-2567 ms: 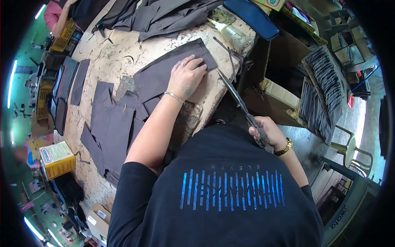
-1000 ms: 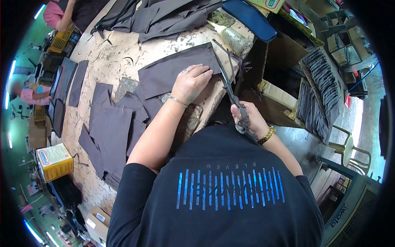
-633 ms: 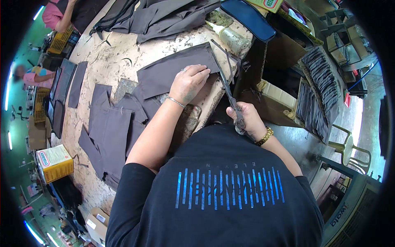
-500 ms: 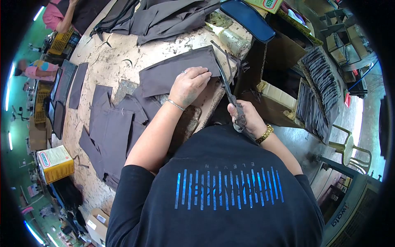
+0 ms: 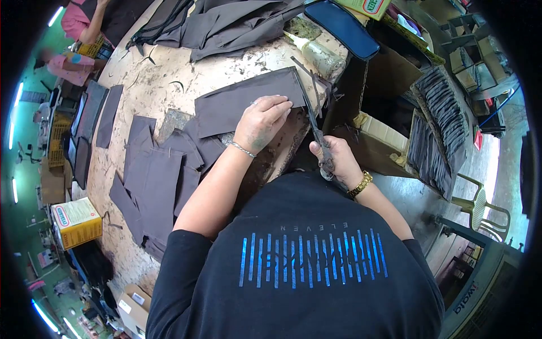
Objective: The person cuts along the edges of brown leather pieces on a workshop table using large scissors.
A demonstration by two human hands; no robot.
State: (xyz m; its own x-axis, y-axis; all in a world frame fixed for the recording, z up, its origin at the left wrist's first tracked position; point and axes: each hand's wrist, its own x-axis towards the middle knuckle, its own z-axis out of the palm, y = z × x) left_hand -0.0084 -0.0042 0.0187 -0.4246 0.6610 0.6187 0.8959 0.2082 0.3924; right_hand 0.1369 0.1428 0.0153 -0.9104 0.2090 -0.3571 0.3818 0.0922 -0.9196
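One long, dark metal scissor pair [image 5: 314, 122] points ahead from your curled right fingers [image 5: 337, 148], beside flat brown cloth [image 5: 231, 104] under bunched left fingers [image 5: 273, 105], pinch unclear.

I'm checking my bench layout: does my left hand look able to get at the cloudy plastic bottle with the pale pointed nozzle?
Probably yes: the left hand would pass over the flat brown cloth panel and dark metal shears, but nothing visible covers the bottle.

At the table's [image 5: 132, 70] near edge, the right hand [image 5: 342, 163] has brought the scissors [image 5: 314, 125] in against the cloth's [image 5: 243, 104] end; off its left side, a co-worker [image 5: 74, 66] has moved farther up.
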